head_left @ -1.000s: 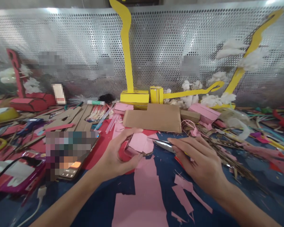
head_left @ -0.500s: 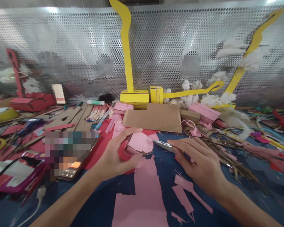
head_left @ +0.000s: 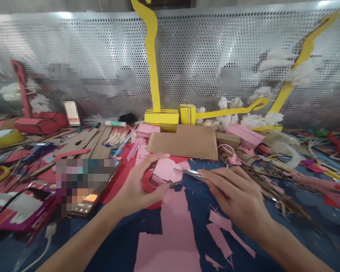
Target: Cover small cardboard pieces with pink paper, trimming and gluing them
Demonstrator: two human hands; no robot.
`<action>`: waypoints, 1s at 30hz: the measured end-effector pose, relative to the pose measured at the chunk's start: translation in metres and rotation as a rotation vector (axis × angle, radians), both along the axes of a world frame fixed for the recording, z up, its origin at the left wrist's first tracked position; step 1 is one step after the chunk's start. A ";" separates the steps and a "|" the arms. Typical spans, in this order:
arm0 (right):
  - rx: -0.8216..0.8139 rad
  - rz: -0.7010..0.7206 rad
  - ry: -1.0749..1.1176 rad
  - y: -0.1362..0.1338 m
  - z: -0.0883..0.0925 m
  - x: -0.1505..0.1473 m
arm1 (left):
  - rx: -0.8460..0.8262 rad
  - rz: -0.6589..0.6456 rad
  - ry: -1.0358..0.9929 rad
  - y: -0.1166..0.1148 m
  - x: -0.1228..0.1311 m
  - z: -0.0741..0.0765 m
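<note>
Near the middle, my left hand (head_left: 143, 185) grips a small pink paper-covered cardboard box (head_left: 166, 170), thumb at its near edge and fingers around the far left side. My right hand (head_left: 234, 189) pinches a slim, pointed silver blade (head_left: 193, 173); its handle is hidden in my fingers, so its exact kind is unclear. The blade's tip points left and meets or nearly meets the box's right edge. Below the box lies a cut sheet of pink paper (head_left: 170, 245), with pink paper scraps (head_left: 219, 238) to its right.
Behind the box stands a brown cardboard piece (head_left: 184, 141). A phone (head_left: 86, 200) lies left of my left hand. Yellow paper models (head_left: 161, 116) stand by the perforated metal screen (head_left: 102, 45). Dry twigs (head_left: 274, 189) lie at right, cardboard strips (head_left: 93, 141) at left.
The blade and right hand have shifted very slightly, the tip staying by the box's right edge. The box is tilted a little differently in my left hand.
</note>
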State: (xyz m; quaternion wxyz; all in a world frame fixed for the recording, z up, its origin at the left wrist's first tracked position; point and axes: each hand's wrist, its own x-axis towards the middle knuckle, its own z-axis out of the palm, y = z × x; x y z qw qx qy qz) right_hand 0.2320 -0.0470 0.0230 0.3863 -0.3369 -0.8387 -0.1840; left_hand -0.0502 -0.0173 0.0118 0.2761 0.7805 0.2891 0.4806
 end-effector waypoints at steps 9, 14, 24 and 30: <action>0.090 -0.067 -0.178 -0.003 0.003 0.008 | -0.014 -0.011 -0.001 0.001 0.001 0.001; 0.122 -0.076 -0.147 -0.004 0.003 0.007 | 0.028 0.010 -0.005 0.004 0.001 0.001; 0.122 -0.083 -0.181 -0.008 0.007 0.004 | 0.029 0.000 -0.018 0.003 0.002 0.001; 0.137 -0.066 -0.146 -0.009 0.006 0.002 | 0.028 0.005 -0.012 0.005 0.001 0.000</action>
